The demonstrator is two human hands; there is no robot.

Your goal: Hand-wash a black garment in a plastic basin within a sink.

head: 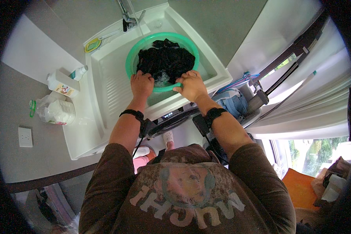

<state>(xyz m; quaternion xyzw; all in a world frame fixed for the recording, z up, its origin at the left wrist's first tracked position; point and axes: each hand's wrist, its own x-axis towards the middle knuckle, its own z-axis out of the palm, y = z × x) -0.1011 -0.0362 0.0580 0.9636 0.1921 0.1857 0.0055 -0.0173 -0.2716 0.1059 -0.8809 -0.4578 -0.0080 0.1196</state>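
Observation:
A round green plastic basin [130, 55] stands in the white laundry sink [95, 87], holding a heap of wet black cloth [166, 58]. White suds [163, 77] float at the cloth's near side. My left hand [142, 83] is curled over the near left part of the rim, its fingertips against the cloth. On the near right my right hand [192, 84] grips the rim, thumb outside and fingers inside. A thin stream of water falls from the chrome faucet [130, 20] towards the basin's far left edge.
Left of the sink's washboard stand a white bottle [65, 83], a smaller bottle [79, 73] and a clear-wrapped jug [61, 111]. A yellow-green brush [93, 45] lies on the back ledge. Below is an appliance with a lit display [167, 115]; blue cloth [231, 101] and hangers [239, 81] are at right.

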